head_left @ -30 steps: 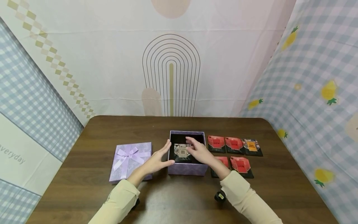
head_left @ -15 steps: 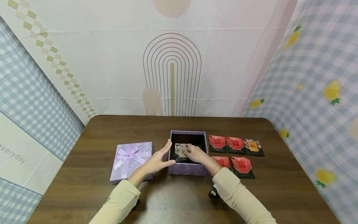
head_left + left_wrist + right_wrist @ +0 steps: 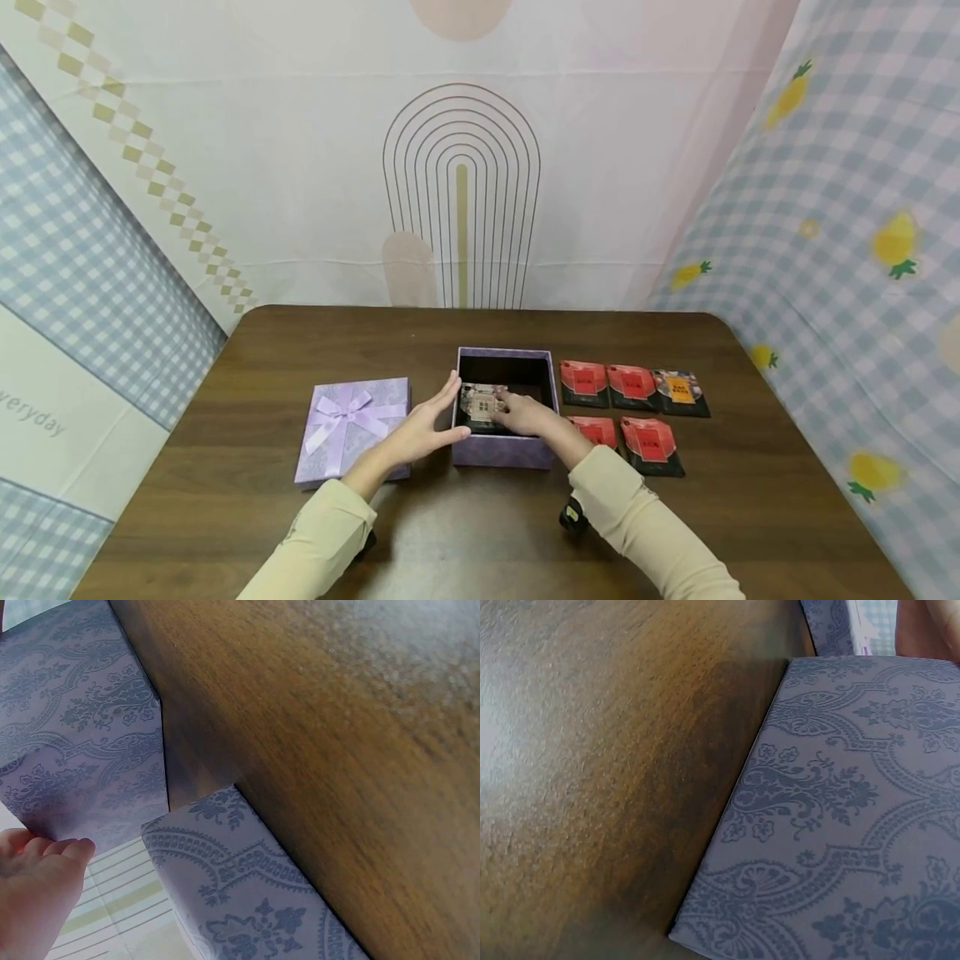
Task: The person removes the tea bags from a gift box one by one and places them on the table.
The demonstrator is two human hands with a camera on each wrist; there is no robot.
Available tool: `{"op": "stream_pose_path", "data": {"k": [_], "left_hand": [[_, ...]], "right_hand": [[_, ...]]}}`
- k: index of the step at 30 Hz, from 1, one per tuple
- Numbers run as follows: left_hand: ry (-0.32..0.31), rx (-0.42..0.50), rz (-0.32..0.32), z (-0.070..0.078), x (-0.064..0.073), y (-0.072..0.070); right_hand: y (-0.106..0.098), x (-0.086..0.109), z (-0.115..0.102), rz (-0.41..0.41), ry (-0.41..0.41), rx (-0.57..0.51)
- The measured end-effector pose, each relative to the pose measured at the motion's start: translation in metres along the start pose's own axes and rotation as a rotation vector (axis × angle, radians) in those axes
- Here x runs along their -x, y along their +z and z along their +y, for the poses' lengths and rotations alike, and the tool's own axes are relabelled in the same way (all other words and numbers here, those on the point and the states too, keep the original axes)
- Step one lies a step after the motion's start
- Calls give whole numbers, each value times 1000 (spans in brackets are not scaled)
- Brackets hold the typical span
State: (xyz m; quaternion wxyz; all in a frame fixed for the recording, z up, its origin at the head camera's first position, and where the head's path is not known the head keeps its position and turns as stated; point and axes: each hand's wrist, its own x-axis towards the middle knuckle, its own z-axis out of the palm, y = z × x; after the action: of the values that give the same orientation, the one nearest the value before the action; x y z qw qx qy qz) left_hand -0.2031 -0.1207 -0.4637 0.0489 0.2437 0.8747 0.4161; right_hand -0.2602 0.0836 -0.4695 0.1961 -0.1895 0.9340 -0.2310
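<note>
A purple patterned gift box [image 3: 502, 453] stands uncovered at the middle of the table, its inside black. In its front left part lies a flat sachet [image 3: 476, 408] with a grey-beige label. My right hand [image 3: 529, 417] reaches over the rim, fingertips on the sachet's right side; I cannot tell whether they pinch it. My left hand [image 3: 418, 432] has its fingers extended along the box's left wall, thumb at the front left corner. In the left wrist view part of the left hand [image 3: 41, 896] shows against the box wall [image 3: 82, 727]. The right wrist view shows the box's front face [image 3: 855, 772].
The matching lid [image 3: 386, 400] with its ribbon bow [image 3: 343, 417] lies left of the box, behind my left forearm. To the right lie several sachets in two rows, red ones [image 3: 651, 442] and one with an orange label [image 3: 679, 390]. Patterned cloth hangs around the table.
My right hand has come down from above the box onto the sachet, its fingers drawing in. The sachet has shifted slightly left toward the box's left wall. My left hand stays in place.
</note>
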Motion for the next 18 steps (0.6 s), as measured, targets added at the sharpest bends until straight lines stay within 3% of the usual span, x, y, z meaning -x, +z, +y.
{"op": "stream_pose_path", "data": {"k": [4, 12, 18], "left_hand": [[6, 2, -2, -1, 0, -1], [-2, -5, -1, -3, 0, -1], [1, -2, -2, -3, 0, 0]], "right_hand": [[-5, 6, -8, -4, -22, -29], [-7, 5, -7, 6, -40, -218], [-15, 14, -14, 41, -61, -498]]}}
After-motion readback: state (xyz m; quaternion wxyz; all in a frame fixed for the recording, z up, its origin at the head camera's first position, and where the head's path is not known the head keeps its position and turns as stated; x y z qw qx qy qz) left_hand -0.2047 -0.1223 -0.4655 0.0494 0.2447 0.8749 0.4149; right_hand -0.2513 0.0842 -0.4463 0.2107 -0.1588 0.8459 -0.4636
